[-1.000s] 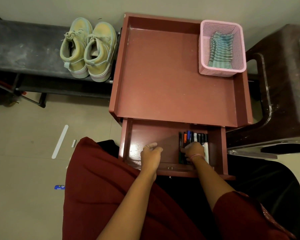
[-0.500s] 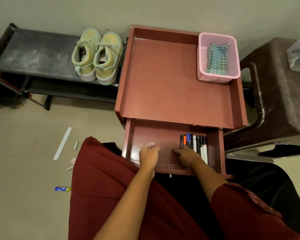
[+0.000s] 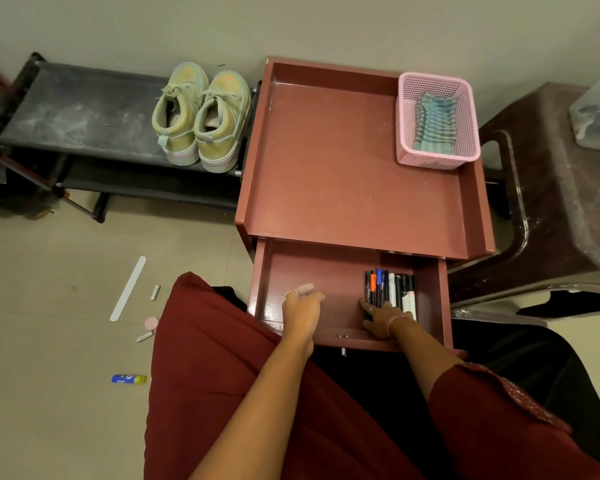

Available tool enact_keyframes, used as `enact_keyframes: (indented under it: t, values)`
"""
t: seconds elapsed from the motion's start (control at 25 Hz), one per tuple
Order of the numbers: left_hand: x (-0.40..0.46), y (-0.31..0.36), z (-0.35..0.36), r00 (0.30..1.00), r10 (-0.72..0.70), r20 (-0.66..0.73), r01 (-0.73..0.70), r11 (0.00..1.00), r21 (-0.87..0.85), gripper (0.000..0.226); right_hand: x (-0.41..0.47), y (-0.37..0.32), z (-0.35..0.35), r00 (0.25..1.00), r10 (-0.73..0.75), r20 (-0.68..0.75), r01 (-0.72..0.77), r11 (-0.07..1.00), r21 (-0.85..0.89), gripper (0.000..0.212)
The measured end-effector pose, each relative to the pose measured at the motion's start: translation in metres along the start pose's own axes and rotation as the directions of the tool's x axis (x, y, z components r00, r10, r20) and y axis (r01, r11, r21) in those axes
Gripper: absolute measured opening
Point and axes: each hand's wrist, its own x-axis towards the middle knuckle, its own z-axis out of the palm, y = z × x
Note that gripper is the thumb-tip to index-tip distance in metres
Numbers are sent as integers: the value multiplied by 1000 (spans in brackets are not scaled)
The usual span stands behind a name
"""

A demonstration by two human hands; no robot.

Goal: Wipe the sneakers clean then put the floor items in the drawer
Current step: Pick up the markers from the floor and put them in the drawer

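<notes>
The red cabinet's drawer (image 3: 326,271) stands pulled out. Several pens and markers (image 3: 392,289) lie in a row at its right end. My right hand (image 3: 381,318) rests in the drawer with its fingers stretched against the left side of the pens. Over the drawer's left part, my left hand (image 3: 302,306) hangs loosely curled and holds nothing. Two pale green sneakers (image 3: 201,116) sit on the black shoe rack (image 3: 84,116). On the floor lie a white nail file (image 3: 129,289), a small silver cylinder (image 3: 155,292), a pink round piece (image 3: 151,323) and a blue-yellow tube (image 3: 129,378).
A pink basket (image 3: 406,133) holding a striped cloth (image 3: 435,123) stands on the cabinet top (image 3: 326,161) at the back right. A dark brown plastic stool (image 3: 551,202) is close on the right. My red-clad knee (image 3: 205,341) covers the floor just left of the drawer.
My right hand slid from on top of the pens to their left edge, fingers now stretched out. My left hand barely moved. The view pulled back a little.
</notes>
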Motion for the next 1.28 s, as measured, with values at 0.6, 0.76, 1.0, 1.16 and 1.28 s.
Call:
enact_keyframes:
  t: [0.6,0.76,1.0,1.16,1.28]
  values:
    - [-27,32,-35,1000,-1,15,5,958,-285,33,-50,-53,-49,947,-250,-204,287,941,178,51]
    - [-44,46,-55,998,16,53,10,896,-444,34,-85,-96,-75,873,-342,-347,409,901,142,46]
    - [-49,78,-126,986,163,25,-102,722,-685,29,-137,-177,-114,730,-446,-517,611,766,202,40]
    - [-34,78,-206,970,186,-154,-239,657,-715,30,-157,-256,-129,657,-555,-511,700,700,141,38]
    - [-15,61,-265,947,150,-285,-309,679,-667,25,-159,-316,-130,629,-628,-458,736,670,93,36]
